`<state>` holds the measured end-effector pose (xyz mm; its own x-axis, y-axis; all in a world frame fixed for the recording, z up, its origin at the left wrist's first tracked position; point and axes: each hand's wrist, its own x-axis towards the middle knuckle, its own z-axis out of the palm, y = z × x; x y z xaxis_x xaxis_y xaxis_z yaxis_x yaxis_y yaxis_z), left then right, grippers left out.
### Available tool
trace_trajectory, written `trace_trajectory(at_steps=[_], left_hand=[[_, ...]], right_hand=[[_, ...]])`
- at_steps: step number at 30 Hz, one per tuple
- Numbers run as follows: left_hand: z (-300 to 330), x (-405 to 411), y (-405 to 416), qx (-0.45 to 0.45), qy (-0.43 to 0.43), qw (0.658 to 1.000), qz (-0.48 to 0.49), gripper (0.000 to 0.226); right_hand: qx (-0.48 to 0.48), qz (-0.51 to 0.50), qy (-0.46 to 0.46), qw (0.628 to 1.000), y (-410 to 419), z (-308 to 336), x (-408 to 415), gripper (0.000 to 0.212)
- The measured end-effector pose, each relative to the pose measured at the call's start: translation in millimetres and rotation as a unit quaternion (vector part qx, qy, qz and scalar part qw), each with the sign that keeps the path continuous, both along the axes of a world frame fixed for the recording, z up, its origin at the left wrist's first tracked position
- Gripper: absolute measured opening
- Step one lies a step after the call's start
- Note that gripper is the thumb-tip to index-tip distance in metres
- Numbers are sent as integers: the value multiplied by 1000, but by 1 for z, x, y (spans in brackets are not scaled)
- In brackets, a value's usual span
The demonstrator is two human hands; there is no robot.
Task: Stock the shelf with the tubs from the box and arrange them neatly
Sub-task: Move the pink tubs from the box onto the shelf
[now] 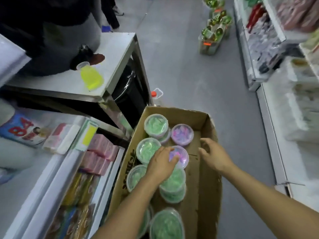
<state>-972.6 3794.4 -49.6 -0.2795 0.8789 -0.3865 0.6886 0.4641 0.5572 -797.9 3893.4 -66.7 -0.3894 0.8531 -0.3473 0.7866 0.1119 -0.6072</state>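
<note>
While your left hand (162, 163) has its fingers spread over the lid of the purple tub (181, 156) mid-frame, touching it but not really clamped round it yet, your right hand (214, 156) hangs open just beside it, fingers loosely apart, holding nothing. That purple tub sits on top of a green tub (173, 182), so it's perched, not on the box floor. Rest of the tubs sit inside the cardboard box (209, 178) at lower centre, another purple one (182, 134) further up. My guess at the risk: lift by the lid only and it pops or the stack tips. Shelf (110, 171) is at lower left, already crowded, so squeezing tubs in could shove the pink packs (101, 152).
</note>
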Motion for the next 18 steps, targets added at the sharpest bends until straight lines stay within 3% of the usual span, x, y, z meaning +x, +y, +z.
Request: trace_trajectory(at_steps=[5,14,18], left_hand=[[-72,-7,68,-65,-6,997,-50,37],[-143,-7,107,-137,197,953,-187,37],[-149,-10,111,-171,213,940,-203,54]], right_hand=[[-65,-74,-15,995,54,-64,-34,49],[-156,-161,-16,974,102,-139,-81,38],[-158,-226,-10,961,104,-152,-87,45]])
